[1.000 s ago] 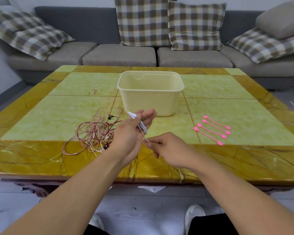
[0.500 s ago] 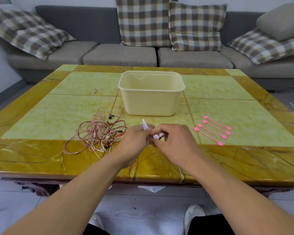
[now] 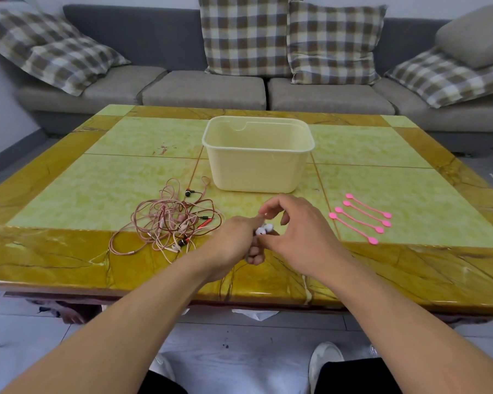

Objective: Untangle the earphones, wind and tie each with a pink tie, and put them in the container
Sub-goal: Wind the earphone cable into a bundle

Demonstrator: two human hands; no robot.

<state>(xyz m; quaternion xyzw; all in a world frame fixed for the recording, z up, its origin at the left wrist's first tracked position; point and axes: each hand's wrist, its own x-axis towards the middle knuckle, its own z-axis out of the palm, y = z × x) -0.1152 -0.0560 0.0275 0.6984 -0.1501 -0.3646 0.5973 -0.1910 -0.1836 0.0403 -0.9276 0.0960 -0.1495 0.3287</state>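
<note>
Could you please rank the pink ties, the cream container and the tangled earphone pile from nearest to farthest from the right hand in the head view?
From the right hand:
1. Pink ties, just to its right on the table.
2. Cream container, straight beyond it.
3. Tangled earphone pile, to the left, past the left hand.

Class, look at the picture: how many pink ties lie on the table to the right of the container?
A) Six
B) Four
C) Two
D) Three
B: four pink ties lie side by side on the table, right of the cream container and apart from both hands.
</note>
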